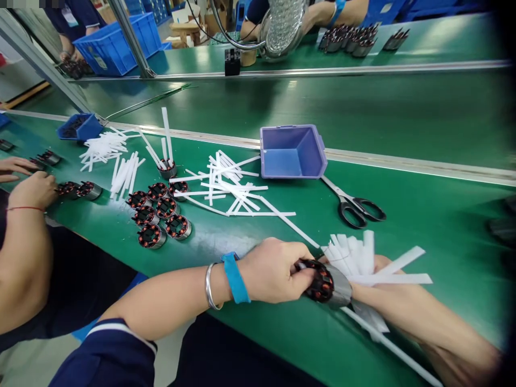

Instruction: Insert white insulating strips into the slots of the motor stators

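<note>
A motor stator (341, 287) with a grey metal outside and dark, copper-wound inside is held tilted above the green bench. My left hand (282, 271), wearing a blue wristband and a silver bangle, grips its wound end between thumb and fingers. Behind the stator, my right hand (382, 263) is closed around it; most of its fingers are hidden. A fan of white strips (355, 255) sticks out from that right hand. One long strip (395, 349) runs down under the stator toward the lower right.
Several stators (151, 235) stand left of centre, one holding upright strips. Loose white strips (237, 188) lie beside a purple bin (293, 174) and black-handled scissors (355, 209). A co-worker's arm (28, 215) handles stators at left. Another works beyond the metal rail (363, 67).
</note>
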The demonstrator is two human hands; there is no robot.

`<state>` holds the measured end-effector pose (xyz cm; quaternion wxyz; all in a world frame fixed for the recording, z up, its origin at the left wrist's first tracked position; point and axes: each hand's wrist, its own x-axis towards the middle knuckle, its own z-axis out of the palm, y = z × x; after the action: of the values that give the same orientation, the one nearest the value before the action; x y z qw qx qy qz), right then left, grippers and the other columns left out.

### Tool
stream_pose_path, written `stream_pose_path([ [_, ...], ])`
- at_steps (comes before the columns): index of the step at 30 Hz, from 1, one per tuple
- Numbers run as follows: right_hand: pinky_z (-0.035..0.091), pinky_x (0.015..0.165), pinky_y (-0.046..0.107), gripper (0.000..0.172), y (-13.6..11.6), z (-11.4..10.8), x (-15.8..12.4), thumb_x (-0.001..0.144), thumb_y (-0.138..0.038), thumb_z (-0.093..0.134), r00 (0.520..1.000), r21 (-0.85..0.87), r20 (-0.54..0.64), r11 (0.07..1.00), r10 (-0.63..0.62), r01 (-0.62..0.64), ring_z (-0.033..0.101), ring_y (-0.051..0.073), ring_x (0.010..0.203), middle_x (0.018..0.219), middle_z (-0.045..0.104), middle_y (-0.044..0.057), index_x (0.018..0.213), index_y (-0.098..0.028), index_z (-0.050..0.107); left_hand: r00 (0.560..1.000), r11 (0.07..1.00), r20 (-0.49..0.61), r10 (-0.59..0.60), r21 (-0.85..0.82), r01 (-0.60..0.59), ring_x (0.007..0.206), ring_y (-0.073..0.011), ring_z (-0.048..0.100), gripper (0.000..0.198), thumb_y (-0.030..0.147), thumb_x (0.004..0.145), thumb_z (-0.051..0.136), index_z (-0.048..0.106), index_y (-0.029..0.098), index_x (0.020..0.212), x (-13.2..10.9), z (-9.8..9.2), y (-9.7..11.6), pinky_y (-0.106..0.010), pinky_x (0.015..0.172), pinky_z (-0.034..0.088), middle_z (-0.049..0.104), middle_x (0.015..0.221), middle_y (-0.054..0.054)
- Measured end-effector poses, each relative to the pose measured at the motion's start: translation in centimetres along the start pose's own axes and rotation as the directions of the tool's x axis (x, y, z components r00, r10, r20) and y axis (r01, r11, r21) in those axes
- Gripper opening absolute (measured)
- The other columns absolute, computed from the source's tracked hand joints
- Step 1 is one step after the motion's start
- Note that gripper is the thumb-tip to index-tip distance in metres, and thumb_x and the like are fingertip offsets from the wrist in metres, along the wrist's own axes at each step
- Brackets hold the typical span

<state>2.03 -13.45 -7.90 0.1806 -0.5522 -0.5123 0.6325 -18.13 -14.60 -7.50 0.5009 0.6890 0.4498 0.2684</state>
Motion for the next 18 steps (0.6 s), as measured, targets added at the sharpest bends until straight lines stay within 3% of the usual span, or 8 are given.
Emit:
stream_pose_path([
  [3,0.053,0.068,0.037,0.016,0.2,-0.2,0.1,0.061,-0.036,0.074,1.000,0.007,0.001,1.000,-0.028,0.028,0.064,0.029,0.080,0.078,0.069,0.004,0.070,-0.026,0.066,1.000,1.000,-0.027,0.001,-0.021,-0.001,0.055,-0.0121,0.055,0.013,0.025,0.076,0.057,0.063,0.015,0.079,0.0,0.1,-0.2,-0.021,0.051,0.043,0.059,0.059,-0.002],
  [8,0.054,0.066,0.038,0.017,0.3,-0.7,0.5,0.060,-0.036,0.073,0.991,-0.032,0.106,0.995,-0.087,0.091,0.063,0.028,0.074,0.077,0.068,0.006,0.072,-0.026,0.066,0.997,0.984,0.071,-0.030,-0.175,0.042,0.049,-0.0085,0.051,0.017,0.016,0.066,0.062,0.064,0.013,0.082,0.1,0.2,-0.1,-0.019,0.049,0.043,0.053,0.053,0.003],
  [12,0.054,0.061,0.037,0.019,-0.1,-0.7,0.5,0.056,-0.038,0.074,0.994,-0.019,0.032,0.994,-0.108,0.109,0.063,0.027,0.068,0.074,0.069,0.007,0.067,-0.025,0.065,0.997,0.970,0.032,-0.071,-0.229,0.077,0.045,-0.0059,0.044,0.009,0.014,0.067,0.061,0.064,0.011,0.075,0.2,0.0,0.2,-0.017,0.045,0.037,0.047,0.047,0.006],
  [15,0.054,0.059,0.036,0.021,-0.1,-0.9,0.4,0.052,-0.036,0.078,0.993,0.000,-0.018,0.993,-0.115,0.115,0.064,0.027,0.067,0.073,0.069,0.007,0.064,-0.024,0.065,0.979,0.932,0.162,-0.122,-0.320,0.169,0.046,-0.0051,0.045,0.023,0.012,0.068,0.060,0.069,0.008,0.088,0.4,-0.6,0.3,-0.017,0.048,0.040,0.052,0.051,0.004],
  [18,0.052,0.056,0.034,0.021,0.3,-1.2,0.2,0.059,-0.041,0.076,0.989,-0.012,0.024,0.989,-0.145,0.145,0.063,0.025,0.065,0.072,0.068,0.006,0.069,-0.023,0.068,0.939,0.891,0.309,-0.150,-0.369,0.264,0.050,-0.0072,0.052,0.032,0.010,0.068,0.059,0.070,0.007,0.098,0.8,-1.4,0.1,-0.020,0.054,0.048,0.057,0.055,0.001],
])
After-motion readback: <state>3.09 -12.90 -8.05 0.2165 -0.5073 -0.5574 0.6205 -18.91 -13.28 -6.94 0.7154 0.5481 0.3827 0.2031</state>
